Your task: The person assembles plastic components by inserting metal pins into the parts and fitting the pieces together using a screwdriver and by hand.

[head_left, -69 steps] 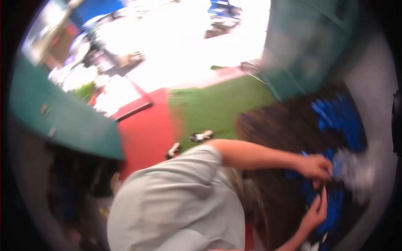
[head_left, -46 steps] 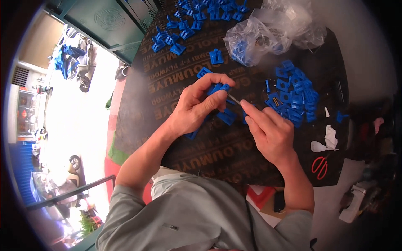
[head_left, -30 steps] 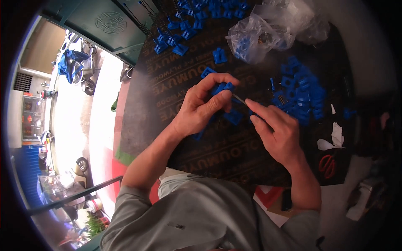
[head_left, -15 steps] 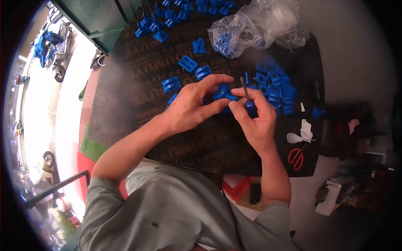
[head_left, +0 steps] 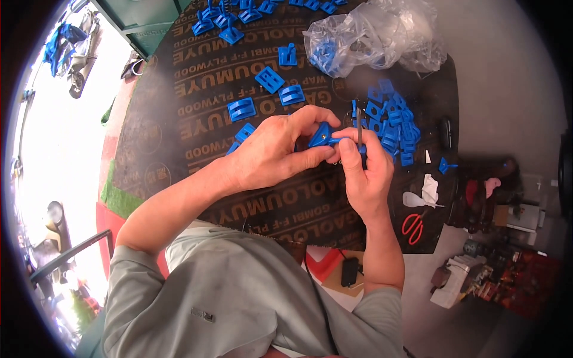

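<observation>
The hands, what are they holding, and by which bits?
The left hand pinches a blue part, seemingly by its edges; the right hand holds a screwdriver-like tool by its blue handle.

A grey short-sleeved shirt [head_left: 233,283] bears a small dark emblem [head_left: 203,315].

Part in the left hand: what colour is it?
Blue; the part shows best in the head view.

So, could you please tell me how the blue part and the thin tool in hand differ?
The blue part is short and broad, while the thin tool has a slim, dark shaft. The left hand holds the blue part; the right hand holds the thin tool. Both show blue, the tool on its handle.
</observation>
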`<state>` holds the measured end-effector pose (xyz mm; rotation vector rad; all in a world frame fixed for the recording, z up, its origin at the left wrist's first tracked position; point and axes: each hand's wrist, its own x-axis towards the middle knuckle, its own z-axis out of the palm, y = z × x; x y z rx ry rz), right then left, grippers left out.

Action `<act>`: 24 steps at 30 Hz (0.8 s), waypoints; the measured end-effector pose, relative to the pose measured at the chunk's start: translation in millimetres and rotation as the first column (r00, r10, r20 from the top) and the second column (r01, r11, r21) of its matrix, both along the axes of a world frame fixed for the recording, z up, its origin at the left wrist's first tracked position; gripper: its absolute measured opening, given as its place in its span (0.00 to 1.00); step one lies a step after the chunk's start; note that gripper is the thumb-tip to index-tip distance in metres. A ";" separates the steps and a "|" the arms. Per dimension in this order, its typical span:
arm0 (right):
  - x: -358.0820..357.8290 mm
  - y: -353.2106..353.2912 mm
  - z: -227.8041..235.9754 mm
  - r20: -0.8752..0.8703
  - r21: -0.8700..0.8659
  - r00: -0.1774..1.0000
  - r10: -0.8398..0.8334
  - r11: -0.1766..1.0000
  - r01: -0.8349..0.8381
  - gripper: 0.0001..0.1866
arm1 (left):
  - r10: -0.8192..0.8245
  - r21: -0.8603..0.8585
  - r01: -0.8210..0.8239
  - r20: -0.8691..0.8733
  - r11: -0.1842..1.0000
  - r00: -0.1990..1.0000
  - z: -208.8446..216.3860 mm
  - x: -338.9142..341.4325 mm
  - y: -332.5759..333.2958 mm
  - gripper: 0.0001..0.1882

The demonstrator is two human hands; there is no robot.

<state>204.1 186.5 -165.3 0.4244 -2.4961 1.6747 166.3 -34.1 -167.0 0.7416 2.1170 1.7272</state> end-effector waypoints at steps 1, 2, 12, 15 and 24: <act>-0.1 -0.8 0.0 -0.052 0.013 0.999 -0.011 1.000 0.011 0.09 | 0.002 0.001 -0.002 0.000 1.000 1.000 -0.7 -0.2 0.2 0.24; -0.1 -0.2 -0.2 -0.052 0.015 0.999 -0.009 1.000 0.010 0.09 | -0.019 0.017 0.018 0.018 1.000 1.000 -2.0 -0.4 0.4 0.23; -0.5 -0.7 -8.3 -0.280 0.224 0.960 -0.025 0.970 0.090 0.09 | -0.068 0.063 0.054 0.255 0.997 0.965 1.5 1.8 0.8 0.21; -1.7 -3.6 -9.6 -0.404 0.299 0.915 0.024 0.948 0.108 0.10 | -0.067 0.153 0.012 0.360 0.988 0.930 2.3 2.2 2.0 0.19; -1.3 -3.8 -9.0 -0.386 0.195 0.922 0.014 0.978 0.067 0.12 | -0.094 0.239 0.002 0.375 0.971 0.922 -0.3 0.5 3.3 0.20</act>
